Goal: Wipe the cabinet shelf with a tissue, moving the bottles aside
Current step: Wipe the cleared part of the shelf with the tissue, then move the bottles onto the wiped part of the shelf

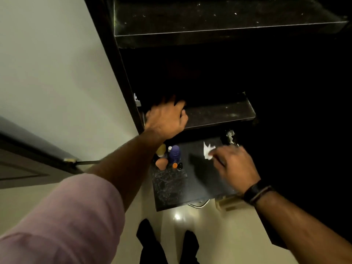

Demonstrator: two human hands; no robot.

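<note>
My right hand [235, 166] pinches a crumpled white tissue [208, 151] over the lower dark shelf [171, 189] of the cabinet. At the left back of that shelf stand several small bottles: a purple one [174, 153], a yellow one [161, 149], an orange-pink one [162, 163] and a small orange-capped one [175, 165]. My left hand [165, 119] rests on the front left edge of the dark middle shelf [219, 115], fingers spread into the dark recess. The fingertips are lost in shadow.
A dusty upper shelf [219, 21] juts out overhead. The cabinet's dark side panel [122, 73] meets a pale wall [53, 69] on the left. A metal hinge [230, 136] sits at the lower shelf's back right. A door edge [38, 149] and the glossy floor [177, 216] lie below.
</note>
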